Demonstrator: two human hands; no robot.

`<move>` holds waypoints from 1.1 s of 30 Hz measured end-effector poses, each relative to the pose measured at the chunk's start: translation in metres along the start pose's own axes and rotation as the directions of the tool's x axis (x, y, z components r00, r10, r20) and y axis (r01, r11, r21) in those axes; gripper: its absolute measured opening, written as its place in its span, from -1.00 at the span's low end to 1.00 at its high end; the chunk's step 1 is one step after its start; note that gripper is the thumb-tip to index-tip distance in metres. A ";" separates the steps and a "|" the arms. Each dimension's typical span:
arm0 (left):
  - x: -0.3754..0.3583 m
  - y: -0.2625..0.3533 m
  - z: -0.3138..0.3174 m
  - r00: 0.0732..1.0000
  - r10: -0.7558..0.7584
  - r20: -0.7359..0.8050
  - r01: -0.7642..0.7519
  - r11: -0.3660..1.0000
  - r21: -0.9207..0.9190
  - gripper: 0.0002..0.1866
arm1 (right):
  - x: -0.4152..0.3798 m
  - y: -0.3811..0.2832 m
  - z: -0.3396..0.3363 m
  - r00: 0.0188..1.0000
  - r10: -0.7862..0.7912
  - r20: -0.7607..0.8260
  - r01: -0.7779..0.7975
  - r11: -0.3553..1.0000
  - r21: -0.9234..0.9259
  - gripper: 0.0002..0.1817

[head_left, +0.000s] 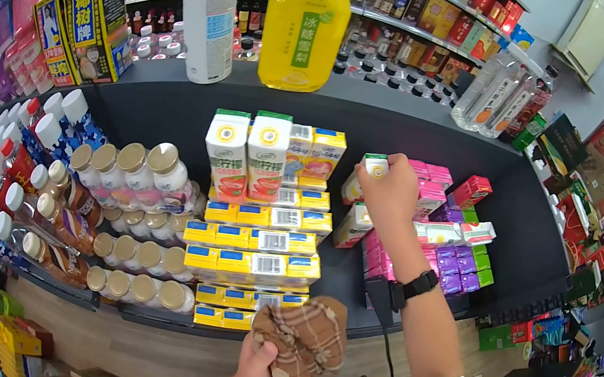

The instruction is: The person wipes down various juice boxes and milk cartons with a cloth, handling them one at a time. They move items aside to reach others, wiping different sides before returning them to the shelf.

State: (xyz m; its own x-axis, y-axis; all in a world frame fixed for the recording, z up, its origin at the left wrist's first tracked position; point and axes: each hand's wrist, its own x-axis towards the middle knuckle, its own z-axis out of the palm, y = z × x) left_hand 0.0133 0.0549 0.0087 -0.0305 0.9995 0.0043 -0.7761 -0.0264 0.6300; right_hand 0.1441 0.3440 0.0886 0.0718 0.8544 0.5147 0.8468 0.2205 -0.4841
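My right hand (391,196) is closed on a white carton with a green top (375,166), standing at the back of the dark shelf (335,275). A similar carton (353,226) leans just in front of it. Pink and purple packs (457,268) lie to the right of my wrist. Low in the view, my left hand (258,367) grips a brown plaid cloth (308,339). Two white cartons with green tops (247,159) stand on yellow packs (252,263) left of my right hand.
Capped white bottles (132,167) fill the shelf's left part. A yellow drink bottle (306,28) and a white bottle (209,15) stand on the upper ledge. Clear bottles (496,94) stand farther right. A black cable (389,357) hangs below my right wrist.
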 end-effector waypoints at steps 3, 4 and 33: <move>-0.005 0.000 -0.008 0.995 -0.053 -0.081 0.040 0.988 -0.152 -0.14 | -0.002 0.004 0.017 0.997 0.017 0.071 -0.014 0.999 -0.047 -0.47; -0.006 0.000 -0.010 0.991 -0.077 -0.111 0.053 0.977 -0.205 -0.14 | -0.002 0.004 0.020 0.995 0.025 0.092 -0.020 0.998 -0.053 -0.47; 0.003 0.030 0.001 0.984 0.137 -0.116 -0.137 0.991 0.004 -0.40 | -0.109 -0.028 -0.068 0.950 -0.312 -0.034 0.298 0.864 0.406 -0.65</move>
State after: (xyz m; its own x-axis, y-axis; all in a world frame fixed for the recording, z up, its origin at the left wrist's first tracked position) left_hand -0.0097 0.0569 0.0287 -0.2091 0.9779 0.0001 -0.7620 -0.1630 0.6267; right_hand 0.1480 0.2130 0.0941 -0.1780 0.7266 0.6636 0.5392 0.6362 -0.5518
